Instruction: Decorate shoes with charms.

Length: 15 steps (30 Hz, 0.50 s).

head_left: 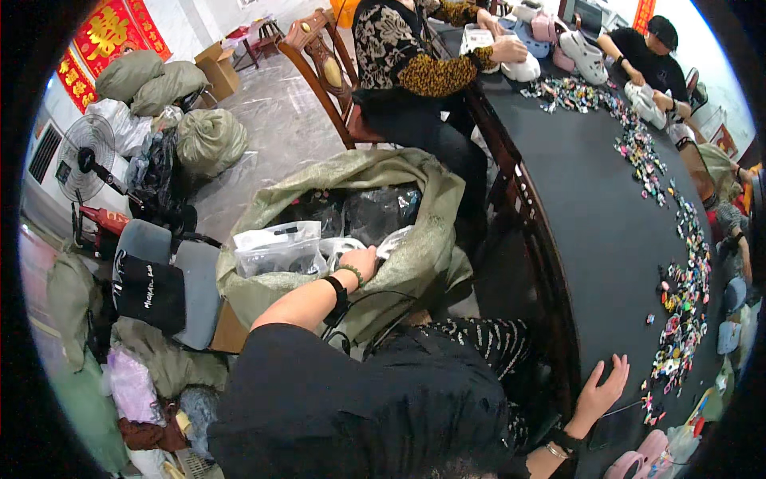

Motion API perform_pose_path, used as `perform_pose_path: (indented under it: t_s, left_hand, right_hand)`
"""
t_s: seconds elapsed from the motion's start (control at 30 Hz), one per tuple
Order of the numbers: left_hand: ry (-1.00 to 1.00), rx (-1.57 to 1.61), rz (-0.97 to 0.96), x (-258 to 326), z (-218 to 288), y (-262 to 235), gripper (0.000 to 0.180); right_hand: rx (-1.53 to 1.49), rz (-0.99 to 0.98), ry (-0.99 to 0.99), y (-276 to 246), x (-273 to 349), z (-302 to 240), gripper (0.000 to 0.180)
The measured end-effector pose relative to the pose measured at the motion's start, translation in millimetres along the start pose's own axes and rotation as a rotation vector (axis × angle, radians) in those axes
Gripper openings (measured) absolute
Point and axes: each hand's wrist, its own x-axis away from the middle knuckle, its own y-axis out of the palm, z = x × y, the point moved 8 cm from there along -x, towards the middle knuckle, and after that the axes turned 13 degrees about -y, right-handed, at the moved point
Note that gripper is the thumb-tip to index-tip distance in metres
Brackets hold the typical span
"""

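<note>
My left hand (361, 263) reaches into a large pale green woven sack (279, 194) standing beside the table. Its fingers are curled down among white shoes (394, 242), and what they grip is hidden. Just left of the hand lies a clear zip bag (278, 247) with a white top. Dark plastic-wrapped packs (383, 214) fill the back of the sack. My right hand (602, 389) rests on the black tabletop (594, 263) near its edge, fingers apart and holding nothing. Beyond it runs a long band of small colourful shoe charms (685, 311).
Pink clogs (638, 461) sit at the table's near right. Across the far end, two people handle white clogs (583, 57). A wooden chair (319, 72) stands behind the sack. At left are a grey chair (199, 295), a fan (84, 158) and stuffed sacks (211, 142).
</note>
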Motion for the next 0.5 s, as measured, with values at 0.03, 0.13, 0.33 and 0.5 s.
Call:
perform_pose_path:
  t_s: [0.03, 0.13, 0.33, 0.5]
  left_hand:
    - [0.002, 0.013, 0.013, 4, -2, 1, 0.022]
    - [-0.035, 0.062, 0.051, 8, -16, 0, 0.02]
    - [-0.164, 0.19, 0.176, 15, -48, -23, 0.018]
    - [-0.207, 0.256, 0.425, 23, -64, -83, 0.015]
  right_hand:
    - [-0.01, 0.018, -0.01, -2, -1, -2, 0.036]
    - [-0.012, 0.011, -0.013, 1, -2, 0, 0.035]
    - [-0.007, 0.01, -0.023, 4, -1, 3, 0.035]
    - [0.012, 0.015, -0.019, 1, -1, 1, 0.035]
